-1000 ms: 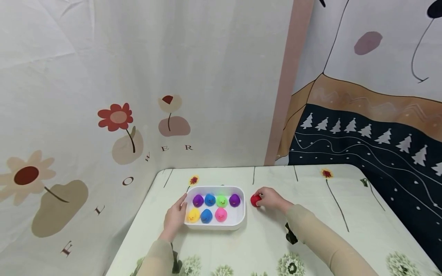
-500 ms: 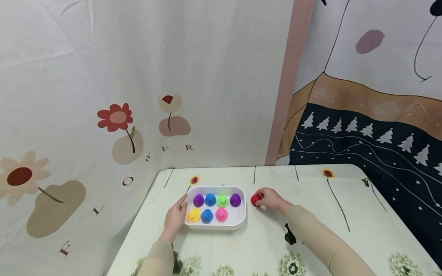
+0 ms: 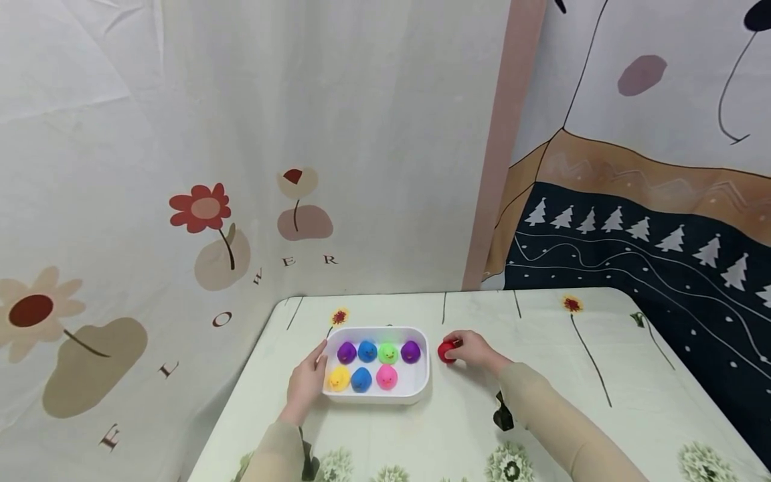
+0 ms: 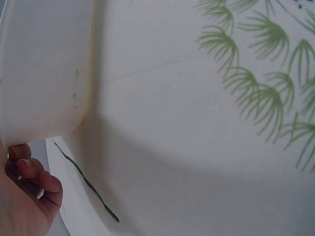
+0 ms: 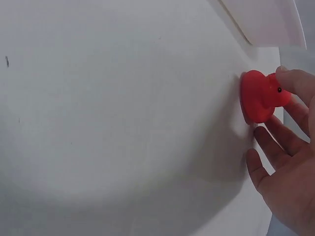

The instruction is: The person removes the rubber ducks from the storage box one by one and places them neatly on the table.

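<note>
A white plastic tray (image 3: 376,399) sits on the table with several small rubber ducks in it. Its back row runs purple (image 3: 346,353), blue (image 3: 367,351), green (image 3: 388,353) and purple (image 3: 411,352); in front are a yellow (image 3: 339,378), a blue (image 3: 361,380) and a pink duck (image 3: 387,377). My left hand (image 3: 306,385) grips the tray's left end at the rim, fingers curled in the left wrist view. To the right of the tray, my right hand (image 3: 476,351) pinches a red rubber duck (image 5: 257,97) by its head between thumb and fingers; its base is at the tabletop.
A pale flower-printed cloth covers the table (image 3: 542,388). Behind it hangs a light curtain (image 3: 385,167) with printed flowers, and a dark tree-patterned cloth (image 3: 632,268) is at the right. The front right of the tray floor (image 3: 414,380) is bare.
</note>
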`<control>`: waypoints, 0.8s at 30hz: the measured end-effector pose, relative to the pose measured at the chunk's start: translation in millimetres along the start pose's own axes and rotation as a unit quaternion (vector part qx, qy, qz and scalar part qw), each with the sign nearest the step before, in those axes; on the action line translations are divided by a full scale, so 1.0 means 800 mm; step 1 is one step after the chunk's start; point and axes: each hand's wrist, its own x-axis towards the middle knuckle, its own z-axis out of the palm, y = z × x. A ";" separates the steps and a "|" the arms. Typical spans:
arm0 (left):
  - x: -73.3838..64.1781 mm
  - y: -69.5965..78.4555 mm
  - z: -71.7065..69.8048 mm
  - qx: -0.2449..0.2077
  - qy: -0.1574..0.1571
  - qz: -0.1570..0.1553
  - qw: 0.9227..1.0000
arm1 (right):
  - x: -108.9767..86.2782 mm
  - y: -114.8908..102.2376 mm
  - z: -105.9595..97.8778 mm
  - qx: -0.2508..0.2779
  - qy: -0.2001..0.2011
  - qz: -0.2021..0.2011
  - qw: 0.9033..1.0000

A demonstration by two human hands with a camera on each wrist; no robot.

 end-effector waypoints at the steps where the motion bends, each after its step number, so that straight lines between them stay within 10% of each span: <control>1: 0.000 0.001 0.000 0.001 0.000 0.001 1.000 | -0.001 -0.001 -0.001 0.005 0.004 0.001 1.000; 24: -0.001 -0.003 0.001 -0.020 -0.004 0.001 1.000 | -0.007 -0.069 0.035 0.151 0.077 -0.027 0.985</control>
